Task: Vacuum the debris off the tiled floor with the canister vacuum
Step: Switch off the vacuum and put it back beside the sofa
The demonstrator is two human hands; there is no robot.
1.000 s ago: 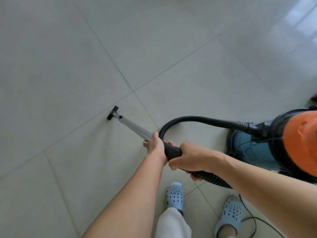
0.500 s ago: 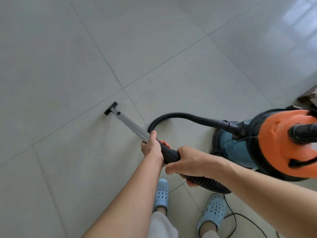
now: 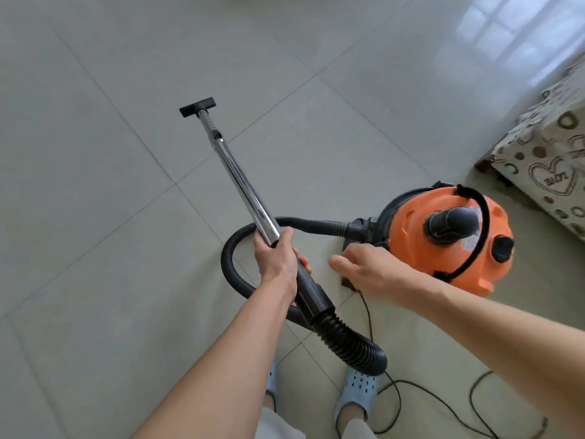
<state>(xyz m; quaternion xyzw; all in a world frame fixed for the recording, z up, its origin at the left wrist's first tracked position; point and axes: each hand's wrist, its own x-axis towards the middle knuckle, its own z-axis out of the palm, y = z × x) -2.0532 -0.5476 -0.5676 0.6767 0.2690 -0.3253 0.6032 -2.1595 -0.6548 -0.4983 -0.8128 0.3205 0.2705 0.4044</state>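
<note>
Only readable writing: "LOVE" inside a heart on the patterned cloth (image 3: 550, 153) at 3 o'clock, seen upside down. Sticker on the vacuum (image 3: 443, 236) lid is too blurred to read.

Wand (image 3: 240, 182) long axis runs from frame centre toward 11 o'clock, w/ black nozzle (image 3: 198, 106) at the far end, its bar lying crosswise to the tube on the floor (image 3: 95, 153). Left hand (image 3: 275, 258) wraps the wand's lower end where chrome meets the black handle, fingers curled round it. Right hand (image 3: 370, 270) holds nothing, fingers loosely spread, hovering just beside the vacuum's near side.

Vacuum, orange lid up, stands at 3 o'clock of centre, near the cloth. Hose (image 3: 345, 337) loops from the handle toward 6 o'clock, round behind the left hand, and into the vacuum's front. Cord (image 3: 443, 400) trails at 5 o'clock by the blue clogs (image 3: 357, 391).
</note>
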